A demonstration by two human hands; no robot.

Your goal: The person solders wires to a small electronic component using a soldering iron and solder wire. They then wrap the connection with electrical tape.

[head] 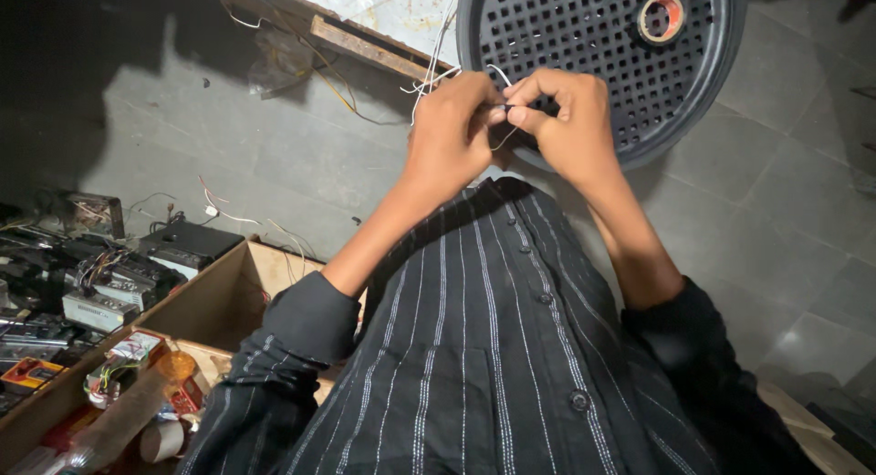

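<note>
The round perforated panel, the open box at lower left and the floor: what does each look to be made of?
Round perforated panel: probably moulded plastic, dark grey and matte, with an even grid of square holes and a smooth raised rim.
Open box: wood or plywood, judging by its pale brown, flat, thick walls; the grain is too dim to confirm.
Floor: grey stone or ceramic tiles, dull, with straight joint lines.

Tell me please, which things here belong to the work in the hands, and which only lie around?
In use:
- thin white wires, pinched between both hands
- left hand
- right hand

Lying about:
- round black perforated plastic tray
- small roll of tape on it
- open wooden box
- grey electronic units on the floor
</note>
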